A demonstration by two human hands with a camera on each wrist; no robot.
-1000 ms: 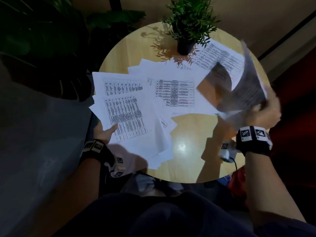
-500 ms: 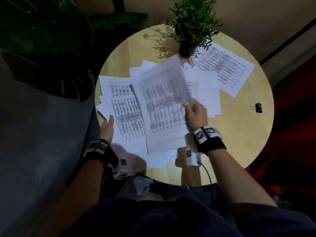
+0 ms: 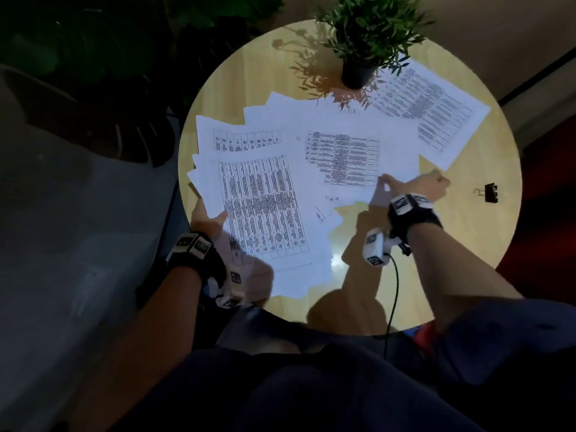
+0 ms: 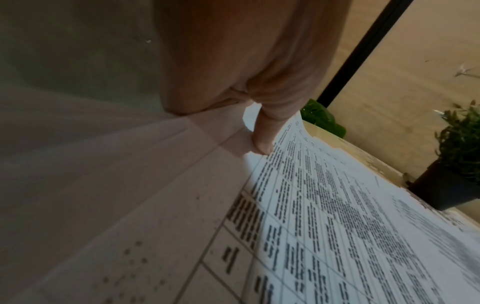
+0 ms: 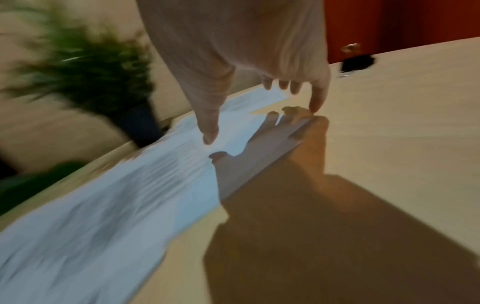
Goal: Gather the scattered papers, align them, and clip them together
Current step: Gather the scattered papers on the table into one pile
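Step in hand: gathering, by my read. The sheets lie fanned and overlapping, nothing squared up, nothing clipped.

Left hand (image 3: 208,220): gripping the near-left edge of the papers (image 3: 274,194), thumb (image 4: 262,142) pressed on top of the printed page, the other fingers hidden beneath. That hand is the anchor.

Right hand (image 3: 414,187): fingers loose and spread, holding nothing. In the right wrist view the thumb (image 5: 209,135) hangs over a white sheet and one fingertip looks close to the table (image 3: 452,232); blur leaves contact uncertain.

Papers: most of them overlap in a spread running from the left hand's grip across to just under the right hand's thumb.

Stray sheet (image 3: 436,120): beyond the right hand, on the far side, one corner close to the plant pot (image 3: 357,74). It only just overlaps the main spread.

Clip (image 3: 491,193): lying on bare table to the outer side of the right hand, near the rim, apart from every sheet.

Next move calls for: the free right hand to sweep the centre sheets and that far sheet toward the left hand's grip, sliding low so nothing skates off the edge or knocks the pot.

After that: tap the edges square, then reach out for the clip.
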